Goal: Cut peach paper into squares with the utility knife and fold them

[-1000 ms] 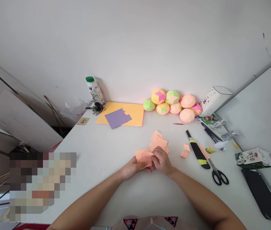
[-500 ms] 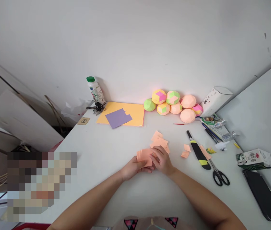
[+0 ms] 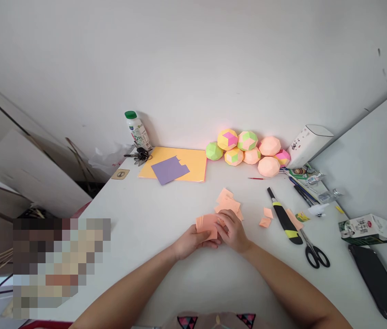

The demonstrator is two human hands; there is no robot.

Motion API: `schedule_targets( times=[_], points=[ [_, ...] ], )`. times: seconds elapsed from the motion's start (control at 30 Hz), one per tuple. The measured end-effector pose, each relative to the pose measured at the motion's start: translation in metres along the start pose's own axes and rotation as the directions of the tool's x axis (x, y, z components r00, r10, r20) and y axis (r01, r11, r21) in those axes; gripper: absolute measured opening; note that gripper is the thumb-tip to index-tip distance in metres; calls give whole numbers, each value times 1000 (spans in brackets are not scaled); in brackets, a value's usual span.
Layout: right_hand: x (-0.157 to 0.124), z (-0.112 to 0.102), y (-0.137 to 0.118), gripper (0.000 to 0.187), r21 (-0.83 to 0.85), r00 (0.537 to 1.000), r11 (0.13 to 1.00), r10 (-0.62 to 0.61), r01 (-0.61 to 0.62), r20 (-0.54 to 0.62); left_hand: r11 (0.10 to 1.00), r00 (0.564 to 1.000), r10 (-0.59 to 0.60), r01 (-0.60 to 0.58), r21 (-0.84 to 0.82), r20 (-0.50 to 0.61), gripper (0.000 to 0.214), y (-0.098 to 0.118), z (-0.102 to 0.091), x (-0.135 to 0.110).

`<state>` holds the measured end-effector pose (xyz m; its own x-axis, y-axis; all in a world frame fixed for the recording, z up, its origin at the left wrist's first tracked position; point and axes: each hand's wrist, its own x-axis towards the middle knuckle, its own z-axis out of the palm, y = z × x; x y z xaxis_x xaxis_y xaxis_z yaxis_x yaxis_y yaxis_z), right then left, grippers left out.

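Between my hands is a small fanned stack of peach paper pieces [image 3: 207, 223]. My left hand [image 3: 189, 242] is closed on the stack's left and lower side, its thumb lying across the front. At the right edge, my right hand [image 3: 233, 232] pinches the paper with thumb and fingers; its fingertips partly hide that edge. Just beyond the right hand lies a loose pile of peach paper pieces [image 3: 228, 201]. Smaller peach scraps [image 3: 266, 217] rest to the right of it.
A utility knife [image 3: 286, 221] and black-handled scissors [image 3: 316, 256] lie on the right. Several faceted paper balls [image 3: 269, 167] sit against the wall. Purple paper [image 3: 170, 170] rests on orange sheets [image 3: 196, 167], near a bottle [image 3: 138, 130]. A milk carton [image 3: 366, 229] stands far right.
Both hands keep their grip on the paper stack, with barely any finger movement. The whole view has shifted very slightly.
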<state>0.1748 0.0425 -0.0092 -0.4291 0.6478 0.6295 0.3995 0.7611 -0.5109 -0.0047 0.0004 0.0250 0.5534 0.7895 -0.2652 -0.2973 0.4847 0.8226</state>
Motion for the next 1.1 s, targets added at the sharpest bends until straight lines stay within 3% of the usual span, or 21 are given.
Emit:
schedule_targets(
  times=[0.4, 0.63, 0.9, 1.1],
  points=[
    [0, -1, 0, 31, -14, 1000, 1000, 7, -7, -13, 1000, 1000, 13, -13, -12, 11, 32, -9, -7, 3],
    [4, -3, -3, 9, 53, 997, 999, 7, -3, -77, 1000, 1000, -3, 3, -25, -8, 31, -9, -6, 3],
    [3, -4, -2, 14, 70, 997, 997, 14, -9, -71, 1000, 1000, 1, -1, -24, -18, 37, -7, -5, 2],
    [1, -6, -6, 17, 48, 989, 994, 102, -97, -110, 997, 999, 19, -22, -72, -42, 38, -8, -6, 3]
  ],
)
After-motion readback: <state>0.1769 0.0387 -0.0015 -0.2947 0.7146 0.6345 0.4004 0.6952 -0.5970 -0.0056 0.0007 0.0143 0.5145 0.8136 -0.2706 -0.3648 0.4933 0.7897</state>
